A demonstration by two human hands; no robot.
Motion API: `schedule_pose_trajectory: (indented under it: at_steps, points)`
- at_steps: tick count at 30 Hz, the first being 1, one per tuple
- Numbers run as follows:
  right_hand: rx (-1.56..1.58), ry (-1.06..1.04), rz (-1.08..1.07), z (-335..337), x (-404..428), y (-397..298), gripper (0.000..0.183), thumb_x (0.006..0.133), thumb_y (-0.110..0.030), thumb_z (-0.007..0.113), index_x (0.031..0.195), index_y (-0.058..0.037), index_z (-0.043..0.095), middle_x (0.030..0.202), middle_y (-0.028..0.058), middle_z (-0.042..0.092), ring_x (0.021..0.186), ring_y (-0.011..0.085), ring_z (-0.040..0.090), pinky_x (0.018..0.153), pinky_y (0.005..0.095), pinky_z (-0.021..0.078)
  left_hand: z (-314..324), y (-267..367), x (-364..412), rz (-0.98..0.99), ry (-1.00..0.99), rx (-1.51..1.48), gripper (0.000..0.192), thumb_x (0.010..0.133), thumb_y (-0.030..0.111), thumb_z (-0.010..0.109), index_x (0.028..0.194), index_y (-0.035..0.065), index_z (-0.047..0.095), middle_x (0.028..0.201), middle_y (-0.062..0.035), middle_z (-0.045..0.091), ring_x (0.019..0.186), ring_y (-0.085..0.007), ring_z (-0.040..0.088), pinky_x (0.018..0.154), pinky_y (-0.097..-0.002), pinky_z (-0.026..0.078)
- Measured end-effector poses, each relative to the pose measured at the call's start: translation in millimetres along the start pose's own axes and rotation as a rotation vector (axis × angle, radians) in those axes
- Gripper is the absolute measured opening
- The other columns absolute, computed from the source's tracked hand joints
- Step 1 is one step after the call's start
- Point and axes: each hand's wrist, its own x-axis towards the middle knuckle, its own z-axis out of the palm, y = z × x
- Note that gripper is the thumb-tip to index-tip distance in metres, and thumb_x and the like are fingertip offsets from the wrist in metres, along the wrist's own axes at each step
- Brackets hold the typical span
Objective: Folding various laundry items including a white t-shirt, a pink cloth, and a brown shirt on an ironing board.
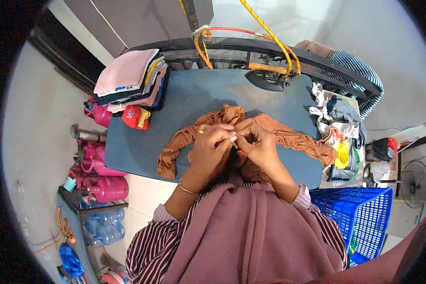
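A crumpled brown long-sleeved garment (291,133) lies on the blue-covered table (206,85), its two sleeves spread to the left and right. Over its middle, my left hand (213,143) and my right hand (257,142) meet with their fingertips nearly touching. Thumb and forefinger of each hand pinch at the garment's front edge. The fingers hide the exact spot they hold, so a button or other small part cannot be made out. Part of the garment hangs down between my wrists, close to my body.
A folded clothes stack (127,74) and a red-and-yellow cloth bundle (136,117) occupy the table's left side. An iron (266,80) rests at the back, its yellow cord above. Loose clothes (340,124) lie at right, above a blue plastic basket (355,213). Pink gas cylinders (104,188) stand left.
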Motion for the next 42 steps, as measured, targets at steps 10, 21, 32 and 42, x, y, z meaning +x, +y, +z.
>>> schedule_pose_trajectory:
  at_steps: [10, 21, 32, 42]
  points:
    - [-0.36, 0.079, -0.171, -22.1, 8.5, 13.1, 0.012, 0.072, 0.0, 0.058, 0.083, -0.0004, 0.06, 0.082, 0.0149, 0.061, 0.08, 0.0272, 0.06, 0.068, 0.0315, 0.047, -13.3, -3.5, 8.1, -0.22, -0.046, 0.126, 0.011, 0.079, 0.017, 0.059, 0.079, 0.0061, 0.059, 0.073, -0.0068, 0.062, 0.069, -0.0251, 0.058, 0.064, -0.0322, 0.044]
    - [-0.303, 0.468, -0.159, -58.6, 16.8, 29.4, 0.014, 0.078, 0.0, 0.058, 0.092, -0.0015, 0.062, 0.08, 0.0078, 0.063, 0.071, 0.0119, 0.058, 0.066, 0.0237, 0.0453, -19.2, -20.8, -2.9, -0.427, -0.248, -0.066, 0.027, 0.077, 0.03, 0.061, 0.081, 0.003, 0.062, 0.076, -0.0094, 0.062, 0.068, -0.0203, 0.059, 0.061, -0.0287, 0.044]
    - [0.09, 0.026, -0.399, -30.5, 6.5, 5.7, 0.009, 0.075, -0.001, 0.061, 0.084, -0.0013, 0.062, 0.079, 0.0066, 0.06, 0.072, 0.0166, 0.056, 0.065, 0.0262, 0.0436, -6.7, -8.8, 2.8, -0.751, -0.236, -0.736, 0.022, 0.085, 0.021, 0.056, 0.07, 0.004, 0.055, 0.065, 0.0058, 0.047, 0.061, -0.0031, 0.04, 0.055, -0.0187, 0.034]
    - [-0.258, 0.014, -0.624, -13.1, 0.9, -3.0, 0.015, 0.066, -0.003, 0.066, 0.078, -0.0029, 0.056, 0.068, 0.0091, 0.049, 0.061, 0.0252, 0.051, 0.054, 0.0315, 0.0427, 0.5, -6.3, -0.7, -0.71, -0.229, -0.733, 0.016, 0.084, 0.017, 0.058, 0.077, 0.0021, 0.059, 0.072, 0.0031, 0.055, 0.065, -0.0033, 0.045, 0.06, -0.0173, 0.037]
